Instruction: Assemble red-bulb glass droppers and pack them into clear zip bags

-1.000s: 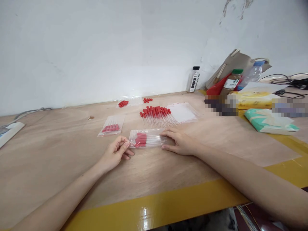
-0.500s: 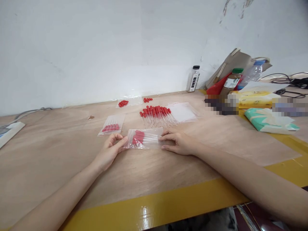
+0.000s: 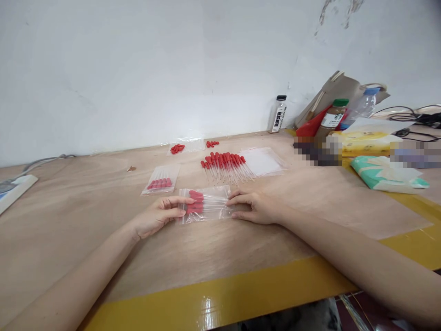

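Note:
A clear plastic bag (image 3: pixel 208 203) with several red-capped droppers inside lies on the wooden table (image 3: pixel 103 239) between my hands. My left hand (image 3: pixel 161 214) pinches the bag's left end, fingers over the red caps. My right hand (image 3: pixel 257 206) pinches the bag's right end between thumb and fingers. Behind the bag lies a loose row of red-capped droppers (image 3: pixel 225 164). A second filled bag (image 3: pixel 160 179) sits to the left of them.
A stack of empty clear bags (image 3: pixel 263 161) lies right of the loose droppers. Loose red caps (image 3: pixel 177 148) sit near the wall. Bottles (image 3: pixel 279 114), a paper bag (image 3: pixel 336 94), tissue packs (image 3: pixel 387 174) and cables crowd the right. Yellow tape (image 3: pixel 220 299) edges the table front.
My left hand slid from beside the bag onto its left end and now grips it. The bag shifted slightly left and toward me. My right hand stayed at the right end.

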{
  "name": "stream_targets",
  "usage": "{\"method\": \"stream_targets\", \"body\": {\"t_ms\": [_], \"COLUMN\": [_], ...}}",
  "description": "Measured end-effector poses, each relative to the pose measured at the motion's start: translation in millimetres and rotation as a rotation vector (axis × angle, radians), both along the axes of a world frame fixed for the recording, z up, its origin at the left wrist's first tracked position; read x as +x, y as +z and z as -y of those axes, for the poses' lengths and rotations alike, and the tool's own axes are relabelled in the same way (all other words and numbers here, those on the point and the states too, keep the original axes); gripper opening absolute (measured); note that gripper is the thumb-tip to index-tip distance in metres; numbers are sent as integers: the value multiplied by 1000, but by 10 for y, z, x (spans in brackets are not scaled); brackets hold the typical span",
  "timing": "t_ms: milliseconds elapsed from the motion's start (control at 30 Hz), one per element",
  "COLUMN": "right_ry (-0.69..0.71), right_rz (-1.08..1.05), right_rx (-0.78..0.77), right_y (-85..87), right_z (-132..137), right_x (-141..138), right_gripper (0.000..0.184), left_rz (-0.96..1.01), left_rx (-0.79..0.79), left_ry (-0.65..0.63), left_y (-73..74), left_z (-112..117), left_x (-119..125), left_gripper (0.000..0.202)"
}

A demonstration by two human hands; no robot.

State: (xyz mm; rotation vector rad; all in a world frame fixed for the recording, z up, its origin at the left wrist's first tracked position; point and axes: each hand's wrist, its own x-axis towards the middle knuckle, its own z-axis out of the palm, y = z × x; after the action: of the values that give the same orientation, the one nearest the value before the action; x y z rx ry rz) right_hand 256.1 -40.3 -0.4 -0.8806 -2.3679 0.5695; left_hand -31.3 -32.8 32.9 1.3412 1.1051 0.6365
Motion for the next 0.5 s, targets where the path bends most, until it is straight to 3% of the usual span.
{"method": "stream_targets", "body": {"t_ms": [167,267,500], "right_ry": [13,-65,-622], "right_rz": [-13,-62,-125], "right_rx": [38,88,255], "right_y": [10,35,17], "right_z": [12,-4,-322], "right_x": [-5,14,332], "right_gripper": [32,29,19], "left_rz": [12,71,167], "left_rx": [103,159,309], "left_ry": [140,285,788], "left_y": [-74,-85,-102], "left_z": [5,-61,-385], "left_x": [13,-57,-249], "left_gripper": [20,23,16]}}
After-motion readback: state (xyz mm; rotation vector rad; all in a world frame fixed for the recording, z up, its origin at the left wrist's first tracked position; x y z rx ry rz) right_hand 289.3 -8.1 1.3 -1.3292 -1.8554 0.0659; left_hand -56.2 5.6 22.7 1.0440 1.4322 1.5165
